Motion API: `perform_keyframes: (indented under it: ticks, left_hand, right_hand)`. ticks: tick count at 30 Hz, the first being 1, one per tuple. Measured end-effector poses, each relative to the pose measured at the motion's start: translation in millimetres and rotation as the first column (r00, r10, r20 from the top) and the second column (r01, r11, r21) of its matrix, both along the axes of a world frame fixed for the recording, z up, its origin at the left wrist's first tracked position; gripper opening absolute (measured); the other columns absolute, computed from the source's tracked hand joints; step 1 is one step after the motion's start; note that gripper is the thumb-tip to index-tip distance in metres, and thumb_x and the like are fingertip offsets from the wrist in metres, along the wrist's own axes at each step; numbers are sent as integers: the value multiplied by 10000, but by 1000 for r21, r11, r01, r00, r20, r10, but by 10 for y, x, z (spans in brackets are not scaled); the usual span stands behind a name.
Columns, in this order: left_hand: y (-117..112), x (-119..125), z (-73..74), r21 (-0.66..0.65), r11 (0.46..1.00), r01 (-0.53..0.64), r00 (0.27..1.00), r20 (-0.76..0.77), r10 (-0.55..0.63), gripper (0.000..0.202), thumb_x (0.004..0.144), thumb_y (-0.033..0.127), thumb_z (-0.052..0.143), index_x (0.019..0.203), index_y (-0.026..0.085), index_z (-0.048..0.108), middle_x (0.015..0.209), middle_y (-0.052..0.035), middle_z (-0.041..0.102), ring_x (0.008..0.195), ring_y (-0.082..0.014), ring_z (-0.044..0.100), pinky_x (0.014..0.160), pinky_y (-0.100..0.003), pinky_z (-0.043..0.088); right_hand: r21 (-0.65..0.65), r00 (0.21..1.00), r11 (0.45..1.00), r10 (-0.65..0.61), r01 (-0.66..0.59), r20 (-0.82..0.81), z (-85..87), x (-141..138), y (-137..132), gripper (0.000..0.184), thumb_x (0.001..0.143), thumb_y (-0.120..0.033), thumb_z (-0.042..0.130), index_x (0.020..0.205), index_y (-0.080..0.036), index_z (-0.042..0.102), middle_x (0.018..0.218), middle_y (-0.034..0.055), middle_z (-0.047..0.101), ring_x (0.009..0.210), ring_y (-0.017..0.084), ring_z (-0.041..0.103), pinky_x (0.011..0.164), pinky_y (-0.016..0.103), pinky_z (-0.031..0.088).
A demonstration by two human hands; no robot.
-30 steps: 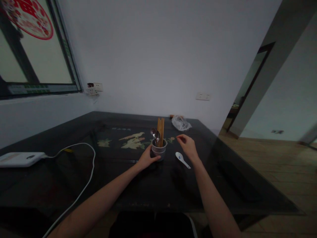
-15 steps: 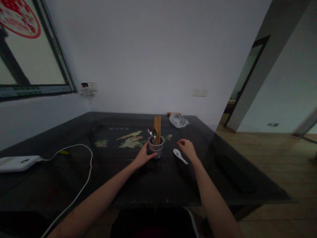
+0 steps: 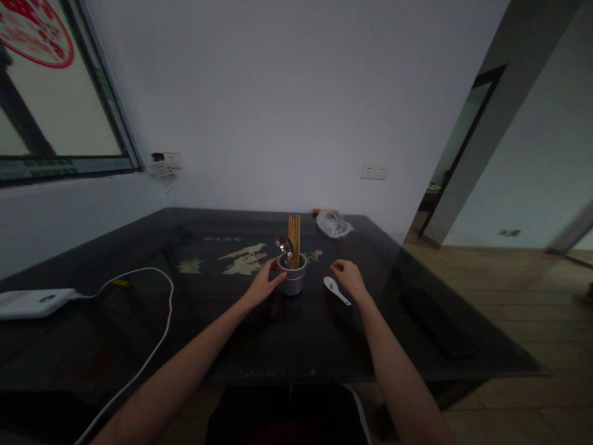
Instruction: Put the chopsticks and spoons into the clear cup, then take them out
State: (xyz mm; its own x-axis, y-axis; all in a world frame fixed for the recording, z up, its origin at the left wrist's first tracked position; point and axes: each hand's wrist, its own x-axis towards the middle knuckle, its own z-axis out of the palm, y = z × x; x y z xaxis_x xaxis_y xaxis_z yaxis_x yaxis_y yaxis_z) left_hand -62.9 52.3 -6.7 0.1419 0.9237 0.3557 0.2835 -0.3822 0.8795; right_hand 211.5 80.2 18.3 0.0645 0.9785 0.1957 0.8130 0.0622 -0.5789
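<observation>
A grey metal cup (image 3: 291, 283) stands on the dark table, holding wooden chopsticks (image 3: 294, 238) and shiny metal spoons (image 3: 284, 246). At its left side is my left hand (image 3: 263, 285), fingers and thumb apart, the tips close to the rim. Whether they still touch the cup is hard to see. My right hand (image 3: 351, 279) hovers to the right of the cup with its fingers curled in, and nothing shows in them. Just below it, a white ceramic soup spoon (image 3: 336, 290) with a blue mark lies on the table, its handle pointing toward me.
A crumpled clear plastic bag (image 3: 333, 224) lies at the table's (image 3: 278, 346) back edge. On the left are a white device (image 3: 37, 304) and its white cable (image 3: 170, 303). A dark flat object (image 3: 435, 321) lies at the right.
My left hand has loosened from around the cup; its thumb has drawn back to the left and up. My right hand, the cup and the soup spoon have hardly moved.
</observation>
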Motion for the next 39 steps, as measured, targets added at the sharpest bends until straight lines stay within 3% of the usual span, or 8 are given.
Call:
perform_keyframes:
  ticks: [11, 20, 26, 31, 35, 39]
  left_hand:
    - [-28, -78, 165, 112, 972, -205, 977, 80, 197, 289, 835, 407, 516, 1009, 179, 554, 1105, -90, 594, 1035, -208, 573, 884, -355, 462]
    - [-61, -132, 232, 196, 948, -249, 967, 104, 232, 273, 861, 417, 489, 907, 169, 594, 980, -74, 645, 913, -193, 600, 831, -328, 456]
    - [-196, -88, 340, 285, 925, -251, 968, 94, 234, 317, 883, 422, 452, 741, 164, 571, 702, -13, 573, 682, -139, 556, 663, -254, 449]
    - [-337, -13, 391, 263, 953, -153, 988, 44, 147, 324, 889, 425, 431, 743, 166, 559, 633, 5, 542, 557, -107, 495, 541, -222, 411]
    - [-460, 75, 363, 264, 964, 1, 984, -170, 45, 327, 893, 406, 413, 733, 172, 575, 618, 1, 567, 575, -118, 524, 565, -228, 413]
    - [-601, 226, 334, 259, 939, 225, 905, -413, -103, 286, 897, 353, 398, 825, 179, 613, 731, -25, 626, 658, -131, 565, 636, -238, 429]
  right_hand:
    - [-14, 999, 1000, 0, 1, 38, -36, 15, 23, 190, 807, -287, 551, 894, -226, 708, 879, 44, 714, 812, 163, 643, 667, 225, 414]
    - [-52, 998, 998, -22, 24, 52, -22, 13, 0, 201, 810, -301, 539, 902, -233, 704, 901, 45, 716, 822, 169, 650, 659, 230, 414]
    - [-78, 997, 996, -42, 47, 67, -15, 21, -3, 201, 806, -314, 547, 900, -229, 703, 896, 50, 715, 813, 168, 650, 633, 226, 399]
    - [-102, 997, 993, -46, 52, 61, -4, 22, -2, 214, 813, -326, 551, 922, -222, 703, 893, 53, 713, 796, 165, 652, 631, 226, 403]
    - [-117, 997, 992, -41, 48, 62, -3, 20, -3, 210, 820, -324, 552, 920, -217, 704, 910, 56, 713, 804, 165, 655, 646, 226, 411]
    - [-127, 997, 991, -43, 51, 65, -14, 26, -5, 220, 820, -338, 559, 941, -224, 703, 928, 60, 712, 852, 176, 653, 679, 232, 424]
